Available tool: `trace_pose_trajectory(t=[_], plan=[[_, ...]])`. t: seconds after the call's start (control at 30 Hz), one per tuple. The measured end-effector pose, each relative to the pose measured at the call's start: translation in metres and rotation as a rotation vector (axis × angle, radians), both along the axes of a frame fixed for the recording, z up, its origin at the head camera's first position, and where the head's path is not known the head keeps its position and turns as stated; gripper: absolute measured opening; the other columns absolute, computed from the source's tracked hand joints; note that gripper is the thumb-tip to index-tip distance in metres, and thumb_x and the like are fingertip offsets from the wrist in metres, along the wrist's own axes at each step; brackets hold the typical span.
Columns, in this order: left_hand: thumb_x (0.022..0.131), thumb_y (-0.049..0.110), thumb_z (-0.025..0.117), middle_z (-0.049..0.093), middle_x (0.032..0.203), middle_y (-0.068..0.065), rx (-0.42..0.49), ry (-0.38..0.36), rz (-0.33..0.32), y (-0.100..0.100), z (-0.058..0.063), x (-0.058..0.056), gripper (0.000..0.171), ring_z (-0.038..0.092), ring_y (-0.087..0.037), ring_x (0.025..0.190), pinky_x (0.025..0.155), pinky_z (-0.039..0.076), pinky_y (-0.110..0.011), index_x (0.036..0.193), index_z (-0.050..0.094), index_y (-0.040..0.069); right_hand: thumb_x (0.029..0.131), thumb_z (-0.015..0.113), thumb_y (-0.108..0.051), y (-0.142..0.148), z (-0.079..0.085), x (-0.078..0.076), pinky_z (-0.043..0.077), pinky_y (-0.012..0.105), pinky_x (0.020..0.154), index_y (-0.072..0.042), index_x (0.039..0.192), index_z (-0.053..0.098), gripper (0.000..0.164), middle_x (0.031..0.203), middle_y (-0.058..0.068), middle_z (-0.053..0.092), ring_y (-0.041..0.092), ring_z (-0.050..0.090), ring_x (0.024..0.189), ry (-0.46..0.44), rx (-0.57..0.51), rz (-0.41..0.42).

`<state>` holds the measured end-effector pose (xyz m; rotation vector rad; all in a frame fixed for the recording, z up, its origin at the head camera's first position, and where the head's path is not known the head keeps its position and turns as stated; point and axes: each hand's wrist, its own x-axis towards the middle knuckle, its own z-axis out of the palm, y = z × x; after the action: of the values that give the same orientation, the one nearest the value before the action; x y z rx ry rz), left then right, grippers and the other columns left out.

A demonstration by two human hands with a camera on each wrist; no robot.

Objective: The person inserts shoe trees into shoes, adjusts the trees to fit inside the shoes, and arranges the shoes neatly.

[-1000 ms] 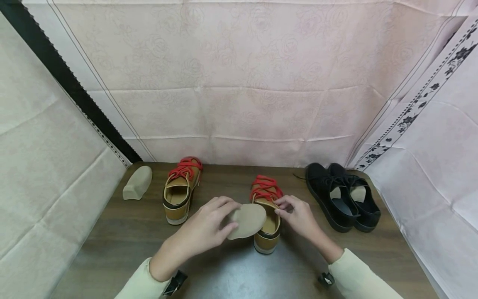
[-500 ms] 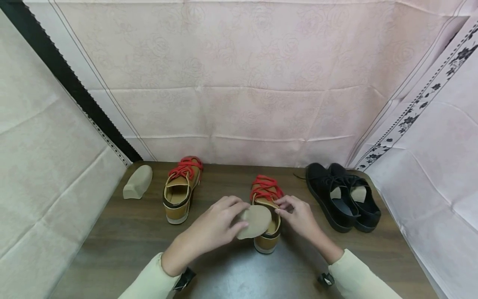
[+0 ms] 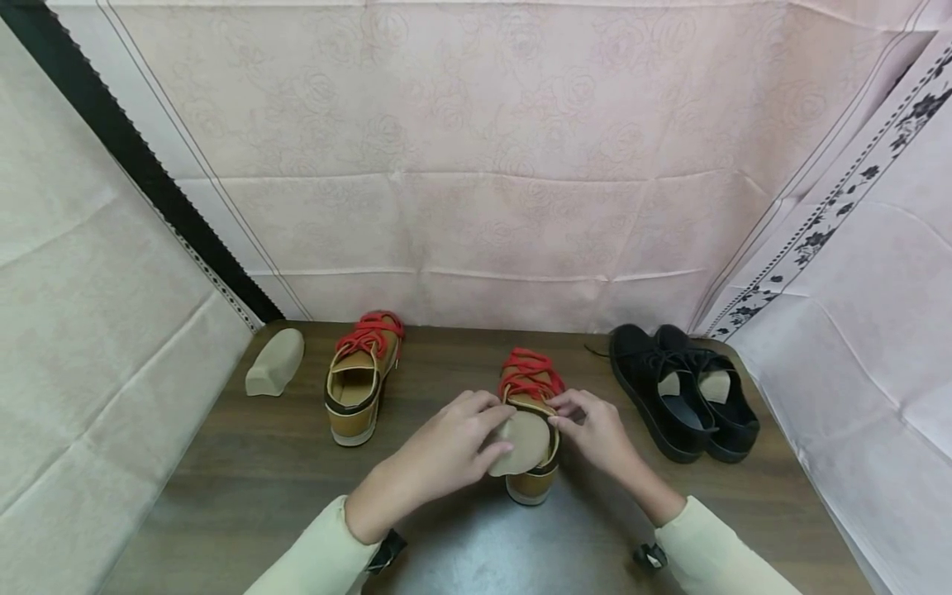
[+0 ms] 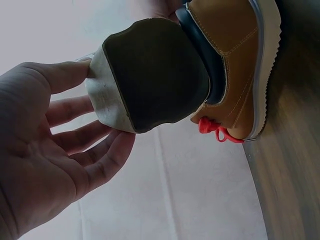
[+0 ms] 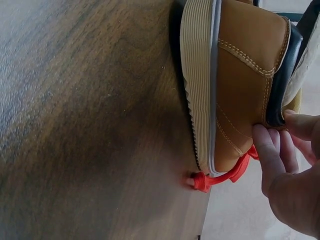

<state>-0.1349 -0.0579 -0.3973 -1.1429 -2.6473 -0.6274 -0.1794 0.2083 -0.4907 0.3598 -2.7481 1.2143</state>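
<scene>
In the head view a tan shoe (image 3: 532, 486) with red laces stands at the middle of the table, heel toward me. My left hand (image 3: 454, 450) holds a pale, rounded shoe insert (image 3: 525, 444) by its end, over the shoe's opening. Thumb and fingers grip the insert's pale edge (image 4: 107, 95) in the left wrist view; its broad face looks dark there. My right hand (image 3: 593, 430) pinches the right rim of the opening. Its thumb and fingers clasp the dark collar (image 5: 281, 75) in the right wrist view. The insert partly hides the shoe's inside.
A matching tan shoe (image 3: 353, 420) stands to the left, and a pale insert (image 3: 275, 362) lies farther left. Two black shoes (image 3: 680, 397), with pale pieces inside, sit at the right. Patterned cloth (image 3: 476, 215) hangs behind the wooden table (image 3: 245, 487).
My left hand has moved to the right with the insert, from beside the shoe to over its opening. The right hand has stayed at the shoe's rim.
</scene>
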Motion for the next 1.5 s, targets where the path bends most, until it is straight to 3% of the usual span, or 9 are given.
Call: trace_pose_trajectory(t=[0.23,0.83,1.17,1.5], plan=[[0.095,0.032,0.076,0.069,0.121,-0.006,-0.027,0.002,-0.005,0.007,-0.002,-0.003,0.044,0.063,-0.019,0.106,0.092,0.056,-0.033,0.131,0.069,0.006,0.088,0.083,-0.012,0.000,0.000,0.000,0.057,0.026,0.074,-0.021,0.104,0.077,0.020,0.089,-0.003,0.069,0.010,0.066,0.081,-0.002,-0.001,0.001],[0.095,0.035,0.076,0.068,0.116,-0.007,-0.062,-0.014,0.069,0.028,-0.018,-0.010,0.042,0.063,-0.020,0.098,0.082,0.057,-0.031,0.127,0.071,0.008,0.089,0.082,-0.012,0.002,0.000,-0.001,0.057,0.026,0.073,-0.021,0.105,0.077,0.019,0.089,-0.003,0.069,0.009,0.066,0.081,0.006,-0.002,0.000],[0.096,0.034,0.075,0.068,0.115,-0.008,-0.070,-0.059,0.104,0.037,-0.024,-0.014,0.041,0.063,-0.021,0.099,0.079,0.058,-0.027,0.126,0.071,0.007,0.089,0.082,-0.011,0.001,0.002,0.000,0.057,0.025,0.072,-0.020,0.106,0.077,0.020,0.090,-0.003,0.069,0.010,0.066,0.081,0.003,0.004,-0.007],[0.094,0.037,0.077,0.068,0.110,-0.008,-0.106,0.011,0.114,0.044,-0.027,-0.017,0.041,0.065,-0.023,0.095,0.081,0.058,-0.032,0.122,0.071,0.008,0.089,0.081,-0.011,0.001,0.003,0.001,0.057,0.025,0.072,-0.019,0.106,0.077,0.019,0.090,-0.002,0.069,0.010,0.066,0.081,-0.013,0.002,-0.013]])
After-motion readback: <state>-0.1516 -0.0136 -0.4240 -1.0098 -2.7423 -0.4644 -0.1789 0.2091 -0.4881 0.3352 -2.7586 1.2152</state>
